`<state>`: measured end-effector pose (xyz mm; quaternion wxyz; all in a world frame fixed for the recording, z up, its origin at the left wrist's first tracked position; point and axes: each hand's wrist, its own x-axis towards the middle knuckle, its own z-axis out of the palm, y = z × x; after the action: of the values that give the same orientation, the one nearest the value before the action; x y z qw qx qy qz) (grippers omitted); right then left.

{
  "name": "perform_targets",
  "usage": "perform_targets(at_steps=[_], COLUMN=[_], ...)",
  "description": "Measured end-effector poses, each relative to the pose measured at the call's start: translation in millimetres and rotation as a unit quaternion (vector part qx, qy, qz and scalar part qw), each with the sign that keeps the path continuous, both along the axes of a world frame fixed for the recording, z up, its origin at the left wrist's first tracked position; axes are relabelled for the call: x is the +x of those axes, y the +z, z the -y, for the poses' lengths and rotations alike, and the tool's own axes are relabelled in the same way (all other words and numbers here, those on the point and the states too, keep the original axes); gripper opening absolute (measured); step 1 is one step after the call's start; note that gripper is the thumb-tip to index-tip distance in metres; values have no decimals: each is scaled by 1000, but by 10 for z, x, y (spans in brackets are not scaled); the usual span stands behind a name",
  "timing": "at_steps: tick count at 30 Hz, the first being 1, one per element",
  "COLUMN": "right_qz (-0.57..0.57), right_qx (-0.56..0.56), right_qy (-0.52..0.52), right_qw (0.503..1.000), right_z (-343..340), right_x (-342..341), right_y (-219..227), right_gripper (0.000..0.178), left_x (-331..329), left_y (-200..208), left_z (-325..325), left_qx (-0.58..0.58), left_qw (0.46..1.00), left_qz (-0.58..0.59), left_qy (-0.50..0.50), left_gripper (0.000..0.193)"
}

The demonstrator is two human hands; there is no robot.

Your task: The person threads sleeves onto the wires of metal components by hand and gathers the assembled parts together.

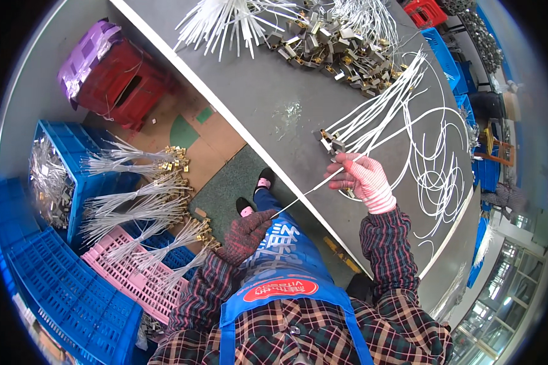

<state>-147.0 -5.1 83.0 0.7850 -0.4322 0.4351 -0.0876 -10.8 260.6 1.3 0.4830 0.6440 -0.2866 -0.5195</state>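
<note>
A thin white wire [304, 193] stretches between my hands over the table's edge. My left hand [244, 236], in a dark knitted glove, is closed on its lower end. My right hand [366, 182], in a pink-and-white striped glove, pinches the wire further up, above the grey table [249, 91]. Just beyond its fingertips lies a small cluster of metal connector pieces [331, 143] joined to a bundle of white wires [380, 115]. Longer white wires [438, 182] curl loosely to the right of my right hand.
A heap of metal-ended parts [341, 52] and a white wire bundle [231, 21] lie at the table's far side. To the left are a red stool [131, 82], blue crates [73, 292], a pink crate [125, 261] and several wire bundles [143, 204] with brass-coloured ends.
</note>
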Motion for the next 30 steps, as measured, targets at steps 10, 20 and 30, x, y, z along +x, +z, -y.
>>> perform_targets(at_steps=[10,20,30], right_qz=[46,110,233], right_qx=[19,17,-109], right_qy=[-22,37,142], right_qw=[998,993,956], right_z=[-79,-54,-42], right_x=[-93,-110,-43], right_y=[-157,-27,86], right_gripper=[33,30,23], left_x=[-31,99,216], left_y=[-86,-2,-221], left_z=[-7,-10,-71], left_qx=[-25,84,3], left_qw=[999,947,899], left_qz=[43,-307,-399], left_qy=[7,-45,-180], left_gripper=[26,25,30])
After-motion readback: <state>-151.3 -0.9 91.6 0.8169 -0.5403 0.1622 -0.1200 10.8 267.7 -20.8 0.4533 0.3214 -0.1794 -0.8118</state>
